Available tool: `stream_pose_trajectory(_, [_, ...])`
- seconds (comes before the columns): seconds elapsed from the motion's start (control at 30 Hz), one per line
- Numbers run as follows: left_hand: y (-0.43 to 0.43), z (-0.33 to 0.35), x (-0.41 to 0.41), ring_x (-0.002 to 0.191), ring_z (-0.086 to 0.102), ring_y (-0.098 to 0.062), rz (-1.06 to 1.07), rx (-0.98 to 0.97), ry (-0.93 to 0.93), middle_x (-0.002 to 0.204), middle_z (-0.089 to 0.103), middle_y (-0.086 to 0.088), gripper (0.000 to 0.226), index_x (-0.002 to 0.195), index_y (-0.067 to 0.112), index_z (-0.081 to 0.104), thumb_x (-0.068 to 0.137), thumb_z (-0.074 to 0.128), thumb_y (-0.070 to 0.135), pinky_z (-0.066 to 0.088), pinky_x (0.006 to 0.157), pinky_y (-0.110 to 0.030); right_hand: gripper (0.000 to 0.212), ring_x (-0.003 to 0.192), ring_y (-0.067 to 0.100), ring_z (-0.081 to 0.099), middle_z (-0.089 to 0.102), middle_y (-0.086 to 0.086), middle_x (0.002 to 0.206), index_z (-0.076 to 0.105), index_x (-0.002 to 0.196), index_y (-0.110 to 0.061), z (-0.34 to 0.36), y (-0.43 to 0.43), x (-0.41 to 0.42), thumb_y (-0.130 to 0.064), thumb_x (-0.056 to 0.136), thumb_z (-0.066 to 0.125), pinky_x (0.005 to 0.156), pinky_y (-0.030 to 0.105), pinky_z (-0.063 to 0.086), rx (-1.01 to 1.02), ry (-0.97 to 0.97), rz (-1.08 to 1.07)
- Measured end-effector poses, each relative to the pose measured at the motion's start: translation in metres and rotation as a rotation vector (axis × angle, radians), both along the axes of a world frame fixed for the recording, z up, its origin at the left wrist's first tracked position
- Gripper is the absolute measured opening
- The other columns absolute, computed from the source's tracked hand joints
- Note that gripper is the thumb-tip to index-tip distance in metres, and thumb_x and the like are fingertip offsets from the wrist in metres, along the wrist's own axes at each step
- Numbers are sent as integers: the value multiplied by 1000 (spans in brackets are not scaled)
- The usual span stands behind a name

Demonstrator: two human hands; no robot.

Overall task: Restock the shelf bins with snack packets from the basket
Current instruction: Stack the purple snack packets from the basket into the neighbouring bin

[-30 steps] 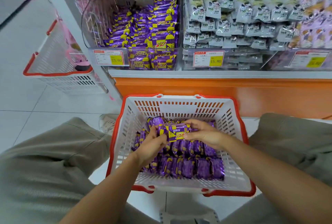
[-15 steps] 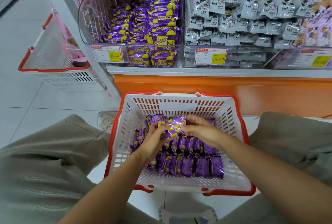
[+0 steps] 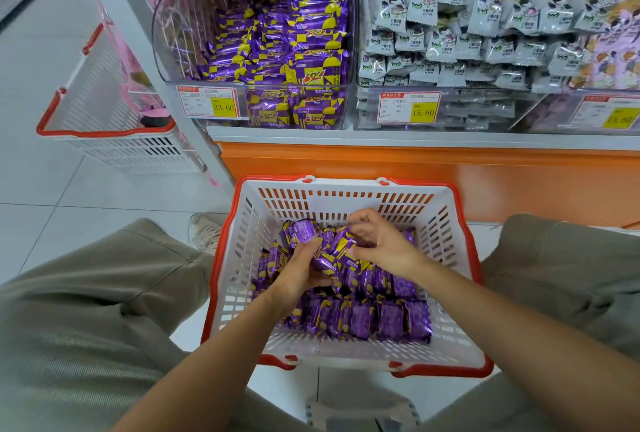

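While gathering, hands: left hand [image 3: 304,270] and right hand [image 3: 381,246] each grip purple packets [image 3: 334,251] inside basket [image 3: 446,224].
Bin [image 3: 180,51]: up ahead, leftward; left hand nearer.

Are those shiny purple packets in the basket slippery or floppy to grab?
Probably slippery: the purple packets have glossy, glinting foil. Likely light, since the left hand and right hand bunch several together. Seemingly fairly stiff: those in the basket stand on edge in rows.
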State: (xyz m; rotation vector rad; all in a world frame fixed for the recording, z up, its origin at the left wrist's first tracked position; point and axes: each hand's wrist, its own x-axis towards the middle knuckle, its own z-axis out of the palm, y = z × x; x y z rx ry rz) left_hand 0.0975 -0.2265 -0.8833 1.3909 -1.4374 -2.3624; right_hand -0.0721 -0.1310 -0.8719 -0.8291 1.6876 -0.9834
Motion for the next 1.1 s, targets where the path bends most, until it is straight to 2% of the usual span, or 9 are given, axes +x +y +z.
stream_pose_trajectory(0.13, [-2, 2, 5, 95, 71, -25, -113, -52, 33, 121, 62, -15, 73, 129, 16, 44, 75, 75, 54, 55, 89, -37, 42, 134, 14, 45, 54, 10, 138, 50, 112, -33, 0, -1, 3, -6, 86, 70, 115, 38, 33, -43, -53, 47])
stream_pose_trajectory(0.23, [1, 2, 5, 104, 68, -22, -143, -73, 63, 121, 63, -6, 43, 113, 29, 43, 83, 74, 29, 55, 78, -22, 39, 138, 11, 39, 51, 5, 142, 49, 114, -34, 1, -2, 6, -6, 91, 64, 113, 33, 35, -44, -60, 111])
stream_pose_trajectory(0.33, [1, -1, 4, 102, 68, -21, -118, -58, 80, 112, 62, 7, 43, 113, 33, 38, 88, 70, 21, 53, 81, -20, 44, 138, 6, 38, 47, -1, 144, 48, 120, -35, 5, -3, 11, 0, 94, 56, 106, 28, 42, -39, -34, 184])
stream_pose_trajectory(0.43, [-6, -4, 8, 104, 69, -22, -32, 38, 101, 134, 56, -3, 86, 142, 27, 30, 75, 83, 27, 39, 110, -39, 60, 138, 3, 34, 36, -9, 151, 39, 140, -29, 7, -5, 8, 4, 92, 50, 109, 34, 37, -9, 5, 214])
stream_pose_trajectory(0.53, [-17, -4, 10, 116, 63, -24, 80, 77, 175, 148, 41, -16, 113, 150, 19, 29, 57, 94, 25, 42, 109, -42, 68, 137, 7, 35, 35, -7, 151, 33, 147, -30, 7, -4, 4, -14, 89, 63, 114, 35, 32, 45, -50, 170])
stream_pose_trajectory(0.73, [-19, 12, 11, 119, 59, -23, -74, -66, 161, 129, 62, -9, 97, 147, 15, 32, 65, 82, 28, 39, 110, -44, 58, 114, 12, 58, 57, 3, 131, 44, 139, -20, 20, -7, 5, -4, 89, 67, 94, 20, 48, -14, -39, 140])
stream_pose_trajectory(0.83, [-16, 32, 8, 116, 61, -18, -84, -190, 151, 123, 66, -2, 75, 137, 22, 47, 67, 73, 32, 41, 108, -43, 56, 116, 18, 59, 60, 6, 128, 44, 137, -16, 35, -7, 5, -4, 88, 68, 99, 28, 49, -82, -46, 116])
stream_pose_trajectory(0.93, [-17, 60, 8, 114, 63, -15, -103, -254, 188, 122, 67, 0, 70, 138, 24, 46, 74, 75, 36, 44, 105, -39, 55, 114, 24, 60, 61, 8, 126, 44, 137, -14, 57, -10, 5, -7, 88, 68, 100, 33, 49, -157, -18, 120])
stream_pose_trajectory(1.1, [-34, 110, 14, 108, 63, -11, -141, -478, 227, 115, 67, -1, 53, 129, 22, 50, 82, 76, 24, 47, 91, -18, 55, 112, 23, 62, 62, 3, 126, 46, 136, -23, 100, -23, 3, -15, 88, 70, 98, 37, 51, -241, 40, 149])
